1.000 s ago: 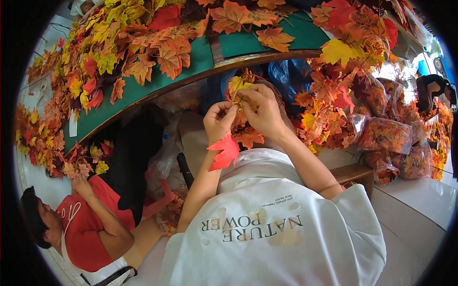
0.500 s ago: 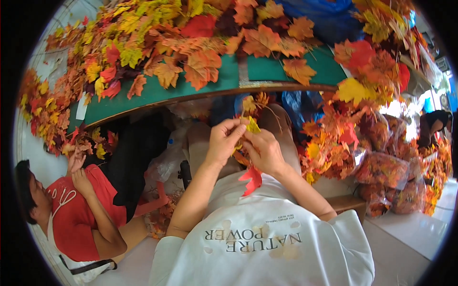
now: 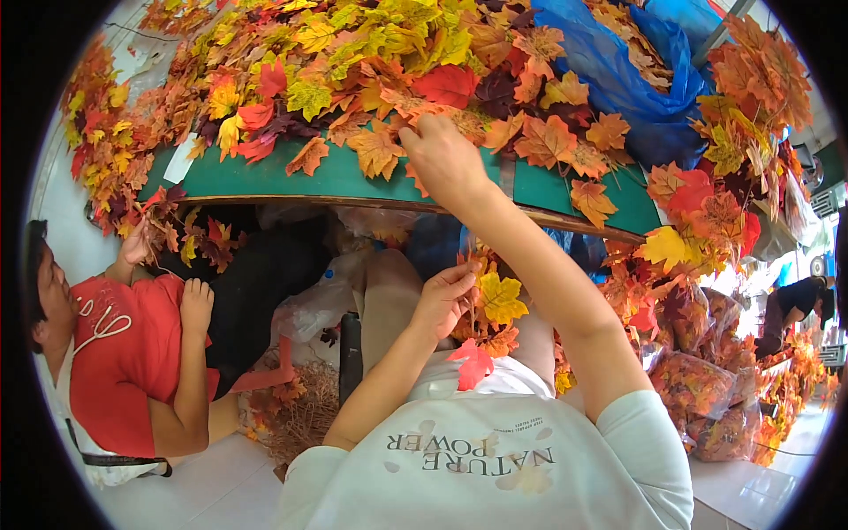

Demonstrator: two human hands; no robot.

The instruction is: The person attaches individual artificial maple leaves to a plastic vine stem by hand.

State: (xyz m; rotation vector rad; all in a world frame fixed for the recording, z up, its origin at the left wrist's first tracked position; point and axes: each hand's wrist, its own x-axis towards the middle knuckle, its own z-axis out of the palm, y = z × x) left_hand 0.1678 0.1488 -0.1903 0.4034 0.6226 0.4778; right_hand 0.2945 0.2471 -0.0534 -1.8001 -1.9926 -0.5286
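Note:
Over my lap, my left hand (image 3: 444, 299) pinches the stem of a garland of artificial maple leaves. From it hang a yellow leaf (image 3: 502, 298) and a red leaf (image 3: 472, 363), with orange ones between them. My right hand (image 3: 446, 161) is stretched across the table edge to the leaf pile. Its fingers are curled and closed among orange maple leaves (image 3: 378, 150); what lies between the fingertips is hidden.
Loose artificial leaves (image 3: 371, 44) heap over the green table (image 3: 291, 181), beside a blue plastic bag (image 3: 618, 79). A co-worker in a red shirt (image 3: 132, 353) sits at left, handling leaves. Clear bags of leaves (image 3: 693, 389) are stacked at right. Another person (image 3: 791, 305) is farther off.
My right hand has left the garland and reached up to the pile. My left hand still holds the garland, whose yellow leaf now hangs spread out. The view has shifted.

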